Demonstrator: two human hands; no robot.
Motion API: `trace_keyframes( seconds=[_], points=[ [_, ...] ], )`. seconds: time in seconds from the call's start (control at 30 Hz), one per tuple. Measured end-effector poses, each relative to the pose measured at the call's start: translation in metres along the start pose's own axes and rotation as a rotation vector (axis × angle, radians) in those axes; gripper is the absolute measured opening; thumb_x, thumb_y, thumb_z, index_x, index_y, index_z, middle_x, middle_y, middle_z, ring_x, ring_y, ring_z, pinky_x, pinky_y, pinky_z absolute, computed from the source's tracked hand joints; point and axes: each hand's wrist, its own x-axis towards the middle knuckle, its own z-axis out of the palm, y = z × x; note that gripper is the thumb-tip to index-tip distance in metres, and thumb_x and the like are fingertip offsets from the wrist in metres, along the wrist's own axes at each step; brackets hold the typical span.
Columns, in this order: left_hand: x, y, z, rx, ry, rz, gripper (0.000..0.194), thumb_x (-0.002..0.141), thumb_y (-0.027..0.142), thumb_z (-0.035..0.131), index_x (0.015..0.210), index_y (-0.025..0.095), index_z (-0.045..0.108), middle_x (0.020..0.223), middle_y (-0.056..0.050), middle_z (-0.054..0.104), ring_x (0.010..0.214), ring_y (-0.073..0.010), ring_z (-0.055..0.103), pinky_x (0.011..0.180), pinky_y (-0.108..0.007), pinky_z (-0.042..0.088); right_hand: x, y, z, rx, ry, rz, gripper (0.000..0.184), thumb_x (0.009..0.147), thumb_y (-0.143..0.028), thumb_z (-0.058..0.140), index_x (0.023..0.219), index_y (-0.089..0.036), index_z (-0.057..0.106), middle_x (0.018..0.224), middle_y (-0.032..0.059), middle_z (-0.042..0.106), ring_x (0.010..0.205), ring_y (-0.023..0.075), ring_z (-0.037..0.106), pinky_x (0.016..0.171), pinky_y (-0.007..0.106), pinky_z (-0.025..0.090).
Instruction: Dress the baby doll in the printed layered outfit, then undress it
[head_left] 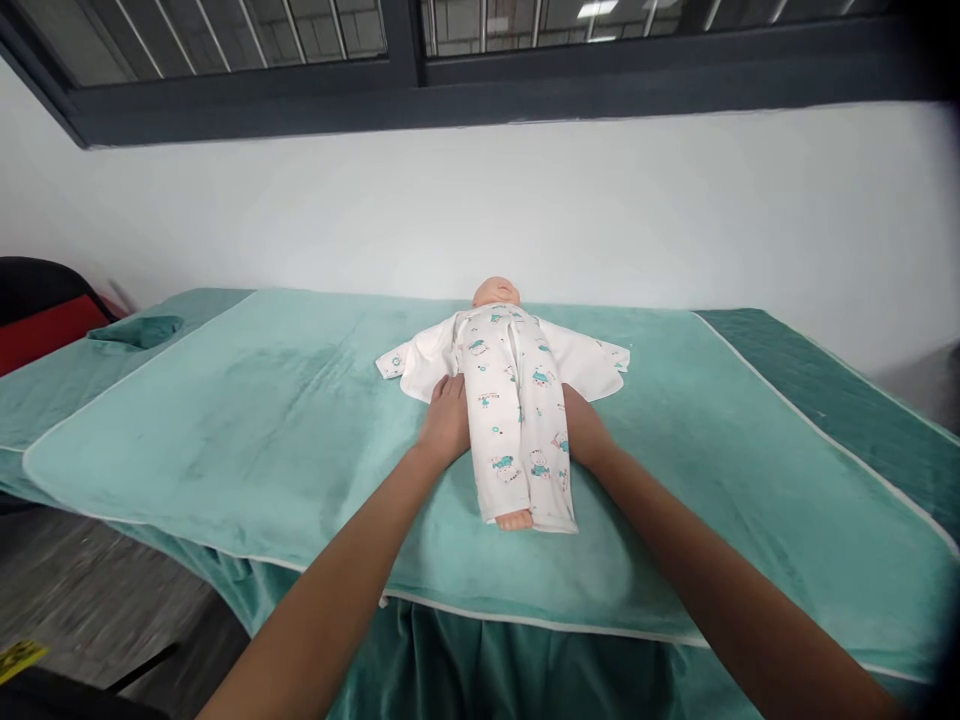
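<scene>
A baby doll (pixel 496 292) lies on its back, head toward the wall. White printed baby trousers (pixel 499 420) cover its front and legs, and one bare foot (pixel 515 520) shows at a cuff. A white baby shirt (pixel 581 350) is spread out at both sides. At the left edge of the trousers, my left hand (pixel 448 415) is closed against the cloth with bent fingers, its thumb hidden. My right hand (pixel 583 425) presses in from the opposite side, its fingers out of sight behind the trousers.
The doll rests on a light green padded cover (pixel 225 420) with white piping, whose front edge hangs in folds. A white wall (pixel 480 210) and dark window frame (pixel 300 100) stand behind. Far left is a red and black chair (pixel 49 325). A yellow label (pixel 21 660) shows low left.
</scene>
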Motion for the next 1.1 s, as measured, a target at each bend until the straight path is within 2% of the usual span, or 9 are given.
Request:
trace_keyframes(
  seconds=[0.13,0.23,0.33,0.43,0.7,0.87,0.97,1.03,1.1],
  points=[
    [-0.002,0.001,-0.003,0.044,0.021,-0.062,0.028,0.094,0.023,0.05,0.117,0.013,0.062,0.114,-0.016,0.064,0.108,-0.0302,0.057,0.095,-0.042,0.043,-0.021,-0.003,-0.005,0.09,0.027,-0.056,0.018,0.088,-0.03,0.059,0.102,-0.019,0.065,0.105,0.0094,0.068,0.098,0.0262,0.06,0.083,0.036,0.048],
    [-0.005,0.0,-0.005,0.122,0.019,-0.069,0.021,0.094,0.022,0.049,0.105,0.014,0.065,0.105,-0.015,0.065,0.101,-0.0296,0.059,0.089,-0.042,0.042,-0.032,-0.006,-0.005,0.147,0.041,-0.053,0.008,0.087,-0.021,0.057,0.089,-0.02,0.064,0.096,0.0075,0.067,0.094,0.0246,0.059,0.078,0.034,0.048],
    [-0.007,0.0,-0.006,0.141,0.016,-0.075,0.017,0.093,0.02,0.05,0.097,0.015,0.066,0.101,-0.015,0.065,0.098,-0.0306,0.06,0.086,-0.043,0.042,-0.032,-0.007,-0.004,0.173,0.065,-0.048,0.014,0.086,-0.014,0.053,0.086,-0.021,0.065,0.095,0.0074,0.066,0.094,0.024,0.058,0.079,0.034,0.047],
    [-0.012,0.003,-0.009,0.152,0.032,-0.09,0.016,0.091,0.017,0.05,0.096,0.015,0.065,0.101,-0.016,0.065,0.098,-0.0317,0.059,0.085,-0.044,0.042,-0.028,-0.005,-0.003,0.199,0.083,-0.059,0.017,0.086,-0.012,0.053,0.086,-0.022,0.067,0.095,0.0063,0.067,0.093,0.0235,0.059,0.08,0.034,0.048],
    [-0.053,0.005,-0.012,0.139,0.128,-0.069,0.015,0.087,0.011,0.051,0.079,0.02,0.06,0.086,-0.008,0.063,0.088,-0.0255,0.056,0.082,-0.04,0.043,-0.028,0.004,0.001,0.245,0.086,-0.07,0.022,0.084,-0.011,0.057,0.085,-0.023,0.075,0.101,0.0062,0.07,0.097,0.0232,0.063,0.085,0.036,0.051],
    [-0.059,0.003,-0.012,0.093,0.097,-0.061,0.014,0.088,0.014,0.052,0.082,0.02,0.064,0.089,-0.007,0.063,0.088,-0.0249,0.055,0.078,-0.04,0.043,-0.035,-0.003,-0.004,0.286,0.052,-0.104,0.026,0.085,-0.013,0.057,0.088,-0.028,0.078,0.097,0.0046,0.072,0.096,0.0227,0.065,0.083,0.036,0.053],
    [-0.059,0.003,-0.014,0.021,0.1,-0.059,0.019,0.09,0.015,0.05,0.082,0.021,0.066,0.091,-0.007,0.063,0.091,-0.0242,0.055,0.079,-0.039,0.045,-0.04,-0.001,-0.012,0.313,-0.012,-0.126,0.024,0.089,-0.019,0.056,0.084,-0.028,0.078,0.093,0.004,0.071,0.092,0.0221,0.066,0.08,0.035,0.053],
    [-0.059,-0.001,-0.014,-0.028,0.179,-0.086,0.022,0.091,0.012,0.047,0.083,0.021,0.066,0.104,-0.008,0.064,0.1,-0.0243,0.056,0.086,-0.039,0.046,-0.04,0.01,-0.017,0.307,-0.01,-0.092,0.024,0.093,-0.026,0.055,0.081,-0.026,0.076,0.093,0.0044,0.071,0.092,0.0218,0.066,0.083,0.036,0.053],
    [-0.055,-0.012,-0.014,-0.04,0.307,-0.183,0.024,0.091,0.012,0.046,0.09,0.02,0.068,0.122,-0.011,0.06,0.115,-0.0265,0.053,0.096,-0.042,0.044,-0.037,0.031,-0.021,0.241,0.127,0.035,0.024,0.093,-0.034,0.055,0.084,-0.023,0.074,0.099,0.0072,0.071,0.096,0.0236,0.065,0.091,0.04,0.051]
  ],
)
